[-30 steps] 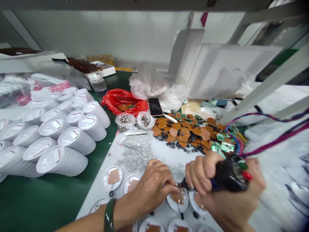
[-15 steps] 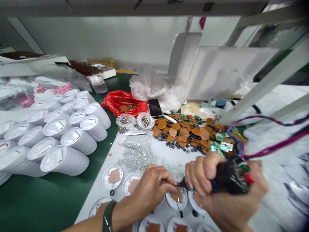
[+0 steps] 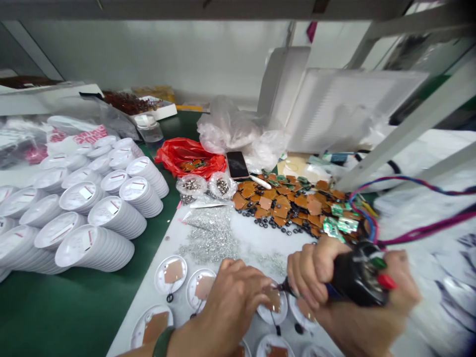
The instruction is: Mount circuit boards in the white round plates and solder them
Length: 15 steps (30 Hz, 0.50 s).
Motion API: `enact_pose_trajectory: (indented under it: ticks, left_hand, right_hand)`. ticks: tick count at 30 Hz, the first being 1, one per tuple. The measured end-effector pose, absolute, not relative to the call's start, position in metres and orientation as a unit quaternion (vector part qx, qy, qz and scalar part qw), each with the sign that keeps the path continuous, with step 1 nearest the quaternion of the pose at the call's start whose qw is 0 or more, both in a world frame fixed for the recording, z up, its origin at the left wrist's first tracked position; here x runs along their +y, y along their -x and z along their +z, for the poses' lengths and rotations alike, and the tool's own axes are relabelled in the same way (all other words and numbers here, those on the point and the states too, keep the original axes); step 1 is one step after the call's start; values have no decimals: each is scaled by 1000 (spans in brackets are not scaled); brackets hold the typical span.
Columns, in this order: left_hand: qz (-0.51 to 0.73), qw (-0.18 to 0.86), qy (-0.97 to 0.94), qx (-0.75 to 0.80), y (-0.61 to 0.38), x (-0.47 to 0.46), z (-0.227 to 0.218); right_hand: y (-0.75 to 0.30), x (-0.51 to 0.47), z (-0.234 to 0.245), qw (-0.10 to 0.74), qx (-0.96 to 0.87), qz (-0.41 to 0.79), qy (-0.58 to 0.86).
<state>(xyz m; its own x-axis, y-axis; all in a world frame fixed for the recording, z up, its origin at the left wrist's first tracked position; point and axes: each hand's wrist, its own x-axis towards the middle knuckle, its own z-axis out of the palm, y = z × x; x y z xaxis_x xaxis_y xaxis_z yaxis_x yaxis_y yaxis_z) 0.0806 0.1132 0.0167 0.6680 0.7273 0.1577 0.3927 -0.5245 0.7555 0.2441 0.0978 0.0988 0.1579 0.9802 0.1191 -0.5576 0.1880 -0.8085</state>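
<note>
In my right hand (image 3: 316, 277) is a black electric screwdriver (image 3: 359, 275) with a red and a green part at its rear end. Its tip points left, at a round white plastic cover (image 3: 273, 317) with a brown circuit board (image 3: 274, 300) inside. My left hand (image 3: 234, 297) reaches over that cover's left edge, fingers curled and pressed together close to the tip. Whatever these fingertips hold is hidden. A short black wire (image 3: 275, 325) runs from the board to a small dark piece. Similar covers with boards (image 3: 171, 274) lie around both hands.
Stacks of white covers (image 3: 111, 213) stand on the green table (image 3: 40, 307) at left. Small silvery screws (image 3: 211, 238) lie spread on the white surface, near brown boards (image 3: 282, 206). Behind are a red bag (image 3: 174, 153) and a phone (image 3: 237, 164). Cables (image 3: 420, 228) trail right.
My left hand's fingers have shifted from a raised pinch beside the screwdriver tip to curling lower over the cover. The screwdriver has moved slightly right and down. The camera view has shifted a little.
</note>
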Motion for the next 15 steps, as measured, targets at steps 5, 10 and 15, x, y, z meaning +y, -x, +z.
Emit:
enact_pose_trajectory:
  ticks: [5,10,15]
  left_hand:
    - [274,145,-916,253,-73,98,2]
    - [227,74,-946,217,-75,94,-6]
    - [241,82,-941,222,-77,95,-10]
  right_hand:
    - [-242,104,82,675,-357,563,316]
    - [-235,107,69,655,-359,579,327]
    - [-234,102,59,634,-373,583,345]
